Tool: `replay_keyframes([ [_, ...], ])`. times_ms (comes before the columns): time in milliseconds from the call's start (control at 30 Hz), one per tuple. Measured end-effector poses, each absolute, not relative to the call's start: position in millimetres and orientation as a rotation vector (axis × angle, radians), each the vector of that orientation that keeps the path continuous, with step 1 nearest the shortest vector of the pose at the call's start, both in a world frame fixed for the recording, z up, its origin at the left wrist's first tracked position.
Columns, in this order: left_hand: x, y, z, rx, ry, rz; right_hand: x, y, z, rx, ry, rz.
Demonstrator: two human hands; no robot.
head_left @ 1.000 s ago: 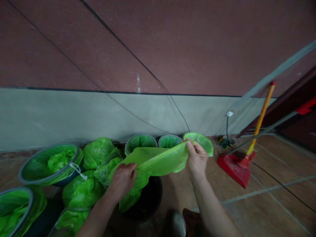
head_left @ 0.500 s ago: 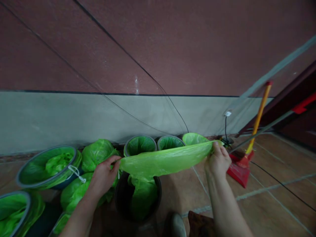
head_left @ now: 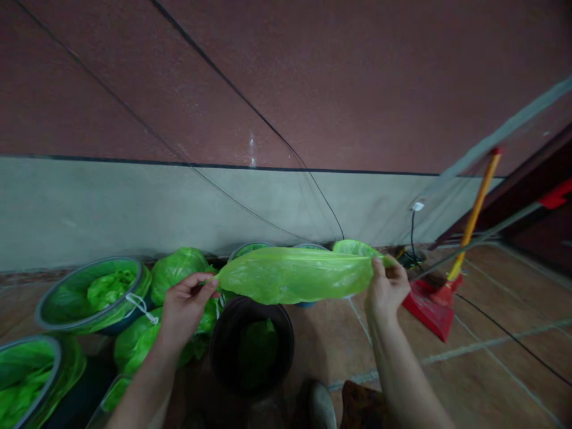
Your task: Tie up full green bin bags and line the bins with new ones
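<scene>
A green plastic bag (head_left: 295, 275) is stretched sideways between my two hands, above a dark bin. My left hand (head_left: 185, 307) pinches its left end between thumb and fingers. On the other side my right hand (head_left: 388, 287) is closed around the right end. Below the bag stands the dark round bin (head_left: 213, 357), with some green plastic (head_left: 258, 351) down inside it. The stretched bag partly hides two lined bins behind it against the wall.
Lined bins (head_left: 44, 322) and tied green bags (head_left: 179, 271) crowd the left. A green-lined bin (head_left: 355, 247) stands by the wall. To the right are a red dustpan (head_left: 431, 310) with a yellow handle and a black cable (head_left: 509, 333). My shoe (head_left: 322, 408) is below.
The bag's lower part has come up out of the dark bin and no longer hangs into it. The bag now looks fuller across, and my hands have drawn slightly closer together.
</scene>
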State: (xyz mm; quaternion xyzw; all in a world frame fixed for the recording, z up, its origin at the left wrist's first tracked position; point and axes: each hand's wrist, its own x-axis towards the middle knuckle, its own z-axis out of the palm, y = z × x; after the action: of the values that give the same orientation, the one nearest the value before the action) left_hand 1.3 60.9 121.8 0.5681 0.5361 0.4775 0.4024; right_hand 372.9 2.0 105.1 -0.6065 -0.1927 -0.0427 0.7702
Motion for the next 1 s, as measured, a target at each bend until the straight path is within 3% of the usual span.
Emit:
replay_keyframes([
  [133, 8, 58, 117, 1.632, 1.251, 1.144, 331, -10, 124, -1.528, -0.956, -0.464],
  [200, 12, 54, 116, 1.784, 1.227, 1.101, 301, -19, 131, -1.508, -1.257, -0.505],
  [433, 46, 14, 125, 2.203, 0.848, 0.659, 228, -29, 117, -1.389, -2.053, 0.028],
  [533, 52, 7, 122, 2.229, 0.757, 0.600, 233, -23, 104, -1.465, -2.116, 0.167],
  [833, 51, 37, 73, 2.019, 1.030, 0.773, 285, -17, 93, -1.673, -1.773, 0.185],
  [1000, 86, 24, 72, 2.185, 0.983, 0.658, 266, -20, 87, -1.537, -2.052, 0.424],
])
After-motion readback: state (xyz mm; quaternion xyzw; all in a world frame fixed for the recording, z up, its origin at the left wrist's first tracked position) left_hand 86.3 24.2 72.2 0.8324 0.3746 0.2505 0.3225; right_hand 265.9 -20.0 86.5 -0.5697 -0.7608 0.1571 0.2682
